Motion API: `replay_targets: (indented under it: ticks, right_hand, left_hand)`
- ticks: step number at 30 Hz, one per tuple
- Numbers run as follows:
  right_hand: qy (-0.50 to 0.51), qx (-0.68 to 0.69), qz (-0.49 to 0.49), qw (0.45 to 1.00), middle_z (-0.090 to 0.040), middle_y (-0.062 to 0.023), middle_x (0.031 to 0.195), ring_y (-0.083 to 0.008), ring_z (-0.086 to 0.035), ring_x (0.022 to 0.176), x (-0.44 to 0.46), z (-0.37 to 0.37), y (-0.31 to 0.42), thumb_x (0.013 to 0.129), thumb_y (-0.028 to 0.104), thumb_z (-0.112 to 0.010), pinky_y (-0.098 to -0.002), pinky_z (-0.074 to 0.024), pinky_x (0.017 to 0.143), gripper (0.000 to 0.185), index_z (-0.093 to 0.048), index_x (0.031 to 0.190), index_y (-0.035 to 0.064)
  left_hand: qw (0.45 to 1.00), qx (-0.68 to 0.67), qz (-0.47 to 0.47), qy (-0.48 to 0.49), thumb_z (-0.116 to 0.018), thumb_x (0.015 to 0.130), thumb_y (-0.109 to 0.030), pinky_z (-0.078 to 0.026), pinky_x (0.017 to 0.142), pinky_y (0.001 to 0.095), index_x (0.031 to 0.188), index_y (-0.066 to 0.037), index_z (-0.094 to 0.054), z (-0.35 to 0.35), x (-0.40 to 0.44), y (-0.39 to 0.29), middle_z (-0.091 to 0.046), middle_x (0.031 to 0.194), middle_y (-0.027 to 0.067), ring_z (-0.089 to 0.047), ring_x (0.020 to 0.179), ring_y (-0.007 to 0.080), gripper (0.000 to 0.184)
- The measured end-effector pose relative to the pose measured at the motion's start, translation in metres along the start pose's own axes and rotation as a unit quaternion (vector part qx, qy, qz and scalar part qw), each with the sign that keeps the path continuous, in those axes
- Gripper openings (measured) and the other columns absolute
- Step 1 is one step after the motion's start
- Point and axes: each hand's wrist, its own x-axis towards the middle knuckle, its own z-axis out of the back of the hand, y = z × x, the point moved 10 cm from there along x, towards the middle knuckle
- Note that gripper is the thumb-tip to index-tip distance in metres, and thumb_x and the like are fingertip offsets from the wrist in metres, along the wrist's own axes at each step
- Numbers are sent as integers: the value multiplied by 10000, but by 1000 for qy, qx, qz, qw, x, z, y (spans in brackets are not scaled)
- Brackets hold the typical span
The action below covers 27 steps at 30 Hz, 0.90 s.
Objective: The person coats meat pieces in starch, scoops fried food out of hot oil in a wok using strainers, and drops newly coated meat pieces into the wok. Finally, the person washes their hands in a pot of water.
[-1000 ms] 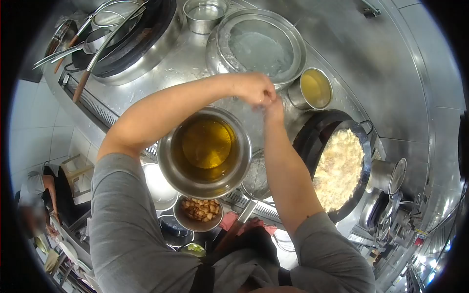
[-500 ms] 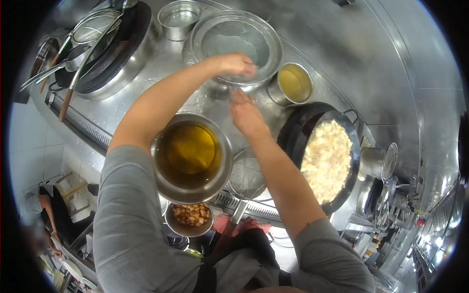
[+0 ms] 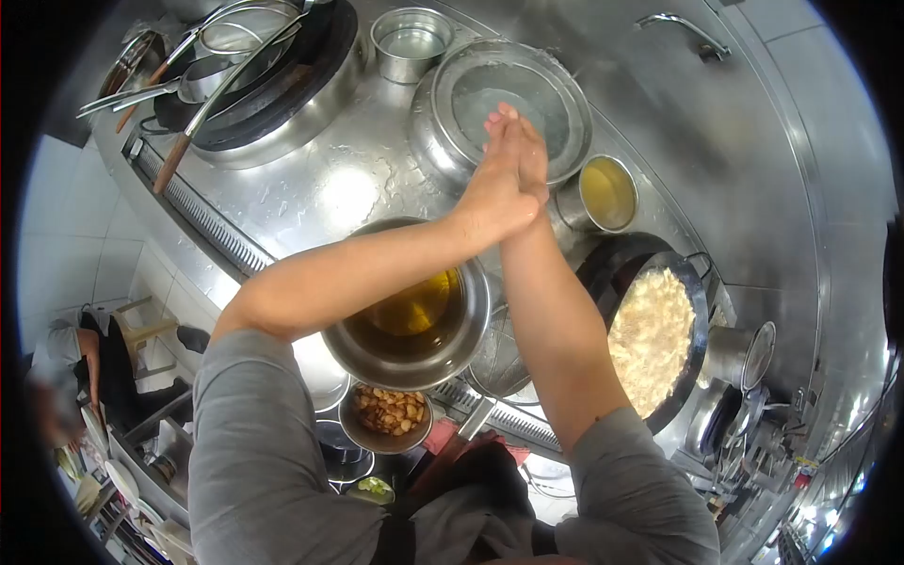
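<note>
Fingers of the left hand (image 3: 494,184) lie straight and close together, pressed against the right hand (image 3: 534,160), which is partly covered, so its finger state cannot be told, nor whether anything is between the palms. Half a second ago the hands were apart; now they meet over the near rim of the water pot (image 3: 441,104), and a faucet (image 3: 683,23) shows beyond the counter's back edge.

That pot stands toward the counter (image 3: 268,202)'s back edge, between a small water pan (image 3: 405,70) and a cup of yellow liquid (image 3: 573,205). Bare wet steel stretches left from the hands toward the slotted drain (image 3: 202,221) on the near edge; the right side is tighter, with the cup just beside the hands and a food-filled wok (image 3: 698,325) below it.

Round, the pot has no long axis, its mouth facing up; the joined hands point toward the back edge.
</note>
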Motion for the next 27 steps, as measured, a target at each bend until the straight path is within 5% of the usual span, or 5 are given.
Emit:
replay_targets:
  ticks: [3,5,12,18,27]
  right_hand:
    - [11,-207,-35,978,-609,-238,1140,-292,-584,1107,3,-12,-20,912,307,-498,-334,-455,893,414,-611,1116,-35]
    - [39,-328,-50,943,-609,-234,1151,-298,-591,1099,9,-23,-26,884,314,-545,-342,-463,891,411,-620,1115,-18]
    - [46,-815,134,562,-639,-186,1086,-332,-630,975,101,62,-22,789,147,-605,-395,-485,877,239,-693,999,76]
    - [46,-231,-142,961,-668,-124,1048,-271,-641,916,107,22,-93,924,249,-532,-385,-506,835,301,-641,1127,55]
    - [106,-527,257,803,-559,-200,1245,-342,-517,1169,46,-133,-19,944,297,-464,-399,-382,1008,412,-585,1176,-22]
  left_hand:
    - [948,-157,2,-276,-593,862,-221,-467,891,389,1211,-62,-565,51,23,44,-621,1125,90,-569,1042,241,384]
    - [849,-435,279,112,-596,854,-208,-487,854,375,1295,-67,-486,29,36,83,-599,1181,95,-571,1029,227,476]
    - [955,115,213,172,-595,844,-231,-519,768,345,1198,-98,-584,109,31,195,-617,1061,75,-603,948,196,379]
    - [893,-284,300,177,-535,914,-292,-521,829,369,1185,4,-543,56,39,176,-609,1042,155,-614,943,245,402]
    - [670,-710,215,-30,-463,938,-414,-475,850,479,1270,-9,-428,73,73,107,-516,1174,152,-554,1042,301,525]
